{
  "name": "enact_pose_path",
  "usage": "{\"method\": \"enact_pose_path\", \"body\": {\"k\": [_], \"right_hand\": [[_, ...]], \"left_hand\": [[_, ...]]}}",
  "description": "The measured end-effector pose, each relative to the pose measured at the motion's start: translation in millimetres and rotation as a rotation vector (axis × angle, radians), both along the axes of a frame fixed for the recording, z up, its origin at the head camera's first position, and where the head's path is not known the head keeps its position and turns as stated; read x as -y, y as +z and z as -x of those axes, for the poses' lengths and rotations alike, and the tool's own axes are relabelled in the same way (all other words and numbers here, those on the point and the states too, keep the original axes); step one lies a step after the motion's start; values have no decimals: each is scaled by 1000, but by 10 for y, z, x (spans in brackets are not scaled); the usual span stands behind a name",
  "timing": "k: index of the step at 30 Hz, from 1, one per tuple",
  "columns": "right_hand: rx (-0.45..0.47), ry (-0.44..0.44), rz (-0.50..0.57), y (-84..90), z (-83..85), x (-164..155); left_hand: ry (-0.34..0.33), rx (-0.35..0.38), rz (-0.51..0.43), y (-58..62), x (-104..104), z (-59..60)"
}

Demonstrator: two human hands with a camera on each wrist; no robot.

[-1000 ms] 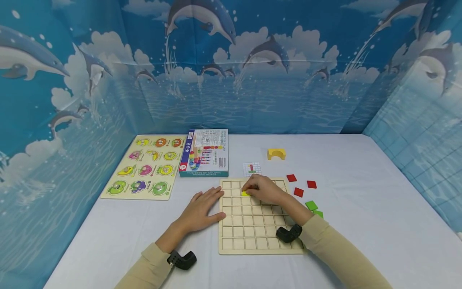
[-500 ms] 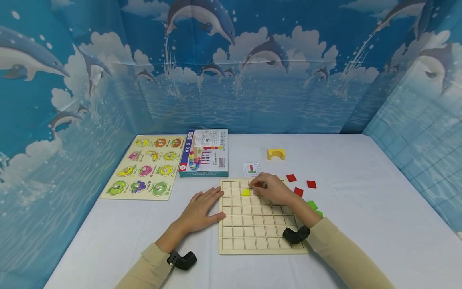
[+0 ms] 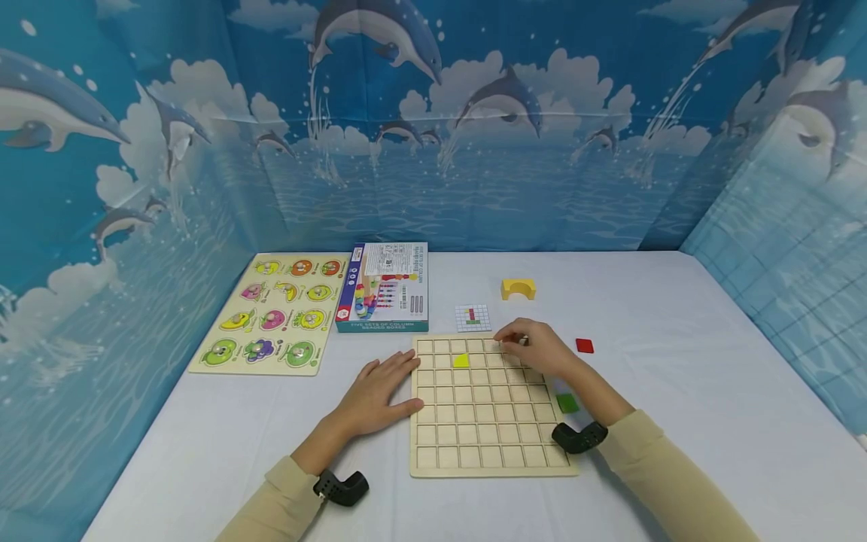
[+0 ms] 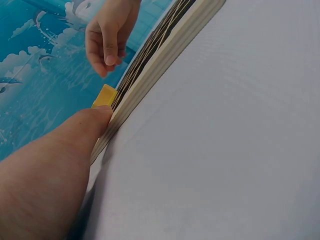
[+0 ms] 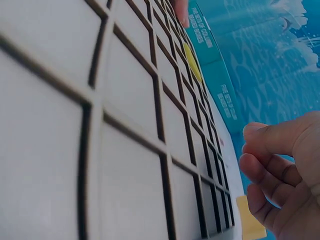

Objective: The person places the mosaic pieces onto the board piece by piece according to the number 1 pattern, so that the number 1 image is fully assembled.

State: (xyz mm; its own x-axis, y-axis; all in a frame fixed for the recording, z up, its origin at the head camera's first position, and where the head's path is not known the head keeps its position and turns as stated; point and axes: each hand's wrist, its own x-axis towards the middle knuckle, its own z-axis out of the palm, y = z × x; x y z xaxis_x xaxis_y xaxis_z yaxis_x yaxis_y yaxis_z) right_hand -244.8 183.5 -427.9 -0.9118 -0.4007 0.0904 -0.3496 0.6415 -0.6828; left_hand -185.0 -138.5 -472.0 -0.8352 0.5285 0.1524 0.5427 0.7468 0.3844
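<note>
At the gridded wooden board (image 3: 473, 414), left fingers (image 3: 400, 366) extend; right fingers (image 5: 254, 168) curl loosely, empty.

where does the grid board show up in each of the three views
Head: lower centre, the grid board seen from above.
Left wrist: nearly edge-on, slanting from top centre down leftward.
Right wrist: close up, filling most of the left side.
Shared landmark: the right hand, visible in all three.

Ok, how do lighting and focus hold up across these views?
Head view: fairly even light, lettering on the box edge readable; left wrist view: dimmer, steeply tilted, the white tablecloth looking grey; right wrist view: also tilted, the grid board's nearest cells looking soft.
</note>
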Motion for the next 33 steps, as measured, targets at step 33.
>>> {"method": "enact_pose_path", "body": {"k": [33], "right_hand": [[34, -254, -15, -52, 160, -714]], "left_hand": [[-3, -1, 3, 17, 1, -1]]}}
